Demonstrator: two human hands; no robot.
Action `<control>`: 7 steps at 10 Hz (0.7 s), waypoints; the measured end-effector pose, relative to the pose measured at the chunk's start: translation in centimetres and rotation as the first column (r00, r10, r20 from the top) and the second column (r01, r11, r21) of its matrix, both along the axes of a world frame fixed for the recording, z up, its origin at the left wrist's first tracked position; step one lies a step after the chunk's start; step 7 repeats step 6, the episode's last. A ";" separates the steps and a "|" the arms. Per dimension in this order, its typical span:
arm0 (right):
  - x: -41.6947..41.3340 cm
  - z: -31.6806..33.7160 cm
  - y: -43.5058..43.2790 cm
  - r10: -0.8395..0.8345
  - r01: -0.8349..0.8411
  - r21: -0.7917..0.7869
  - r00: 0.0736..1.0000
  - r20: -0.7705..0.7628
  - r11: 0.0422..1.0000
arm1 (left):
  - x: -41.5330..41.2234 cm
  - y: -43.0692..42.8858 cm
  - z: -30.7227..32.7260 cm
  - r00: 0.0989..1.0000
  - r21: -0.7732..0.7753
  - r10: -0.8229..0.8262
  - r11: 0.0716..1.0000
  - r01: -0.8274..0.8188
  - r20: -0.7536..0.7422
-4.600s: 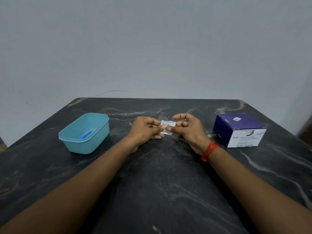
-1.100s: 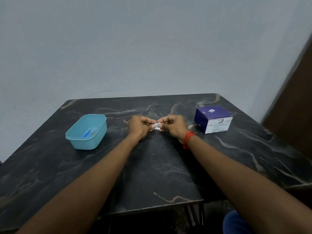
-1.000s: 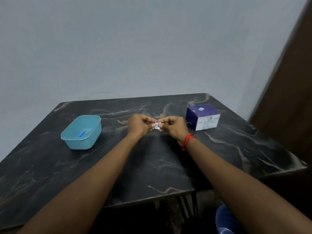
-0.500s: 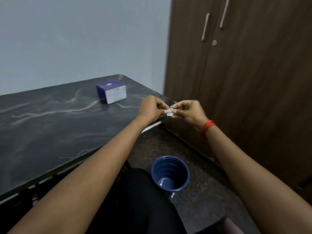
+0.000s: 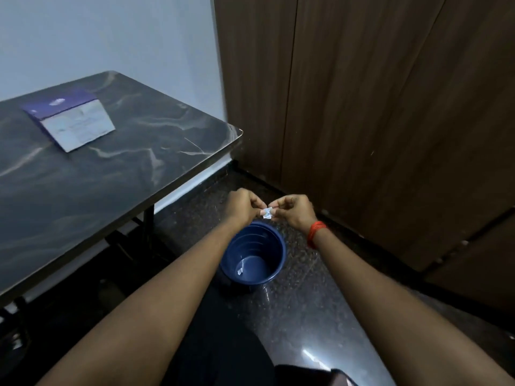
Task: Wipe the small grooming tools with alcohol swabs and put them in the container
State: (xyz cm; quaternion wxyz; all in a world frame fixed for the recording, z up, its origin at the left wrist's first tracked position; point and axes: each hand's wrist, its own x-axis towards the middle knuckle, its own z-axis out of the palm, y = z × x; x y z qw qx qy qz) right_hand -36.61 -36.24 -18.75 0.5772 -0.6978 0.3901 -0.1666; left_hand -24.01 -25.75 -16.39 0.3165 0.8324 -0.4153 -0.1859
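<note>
View swung off the table [image 5: 167, 151], both hands now over blue bin [image 5: 274, 263], swab packet [image 5: 267, 212] crumpled smaller

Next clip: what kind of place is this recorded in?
Probably an ordinary room in a home or small office, not a clinic: a dark marble-patterned table against a plain wall, tall wooden cupboard doors, and a blue bin on a polished stone floor. A swab box sits on the table.

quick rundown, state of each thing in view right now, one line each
left hand: fingers pinched shut, touching the swab packet's left edge
right hand: pinching the swab packet
swab packet: held between both hands, above the bin's far rim
blue bin: upright on the floor, open, one small white scrap inside
scrap: lying on the bin's bottom
purple box: resting on the table, apart from the hands
</note>
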 end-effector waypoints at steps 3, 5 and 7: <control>2.1 -7.4 -1.5 0.002 -0.066 -0.170 0.937 -0.349 0.983 | 3.6 -0.5 -9.9 0.998 0.222 0.060 0.973 -0.057 -0.006; 0.7 -6.6 -1.5 -0.093 -0.021 -0.356 0.950 -0.299 0.934 | 2.3 -0.2 -9.6 0.989 0.234 -0.048 0.972 0.014 0.141; -0.6 -4.9 -1.5 -0.148 -0.011 -0.537 0.956 -0.252 0.844 | 0.7 -0.4 -7.8 0.933 0.158 -0.119 0.985 0.068 0.341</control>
